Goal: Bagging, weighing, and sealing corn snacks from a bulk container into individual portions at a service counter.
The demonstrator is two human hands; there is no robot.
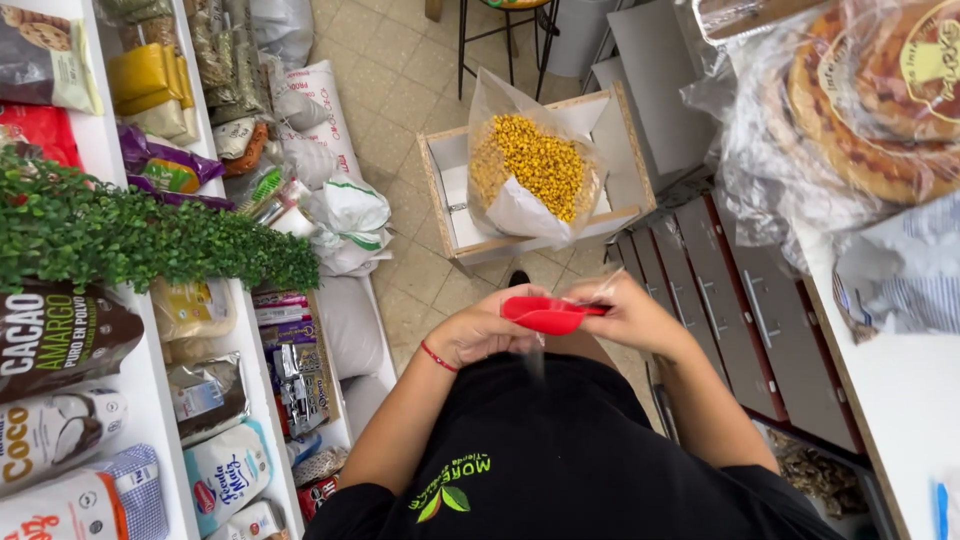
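Observation:
Both hands meet in front of my black shirt. My right hand point(632, 316) grips the handle end of a red plastic scoop point(545, 315), which lies level between the hands. My left hand point(478, 332), with a red cord on its wrist, is closed at the scoop's wide end, pinching a thin clear plastic bag point(537, 360) that hangs below the scoop. What is inside the scoop is hidden. On the floor ahead, an open sack of yellow corn kernels point(530, 165) stands in a wooden box point(440, 190).
White shelves point(150, 380) on the left hold packets of flour and cocoa powder, with a green leafy garland point(130, 235). Filled sacks point(345, 220) lie below them. Grey drawers point(730, 300) and a white counter point(900, 400) with bagged round biscuits point(860, 110) are on the right. A stool stands beyond.

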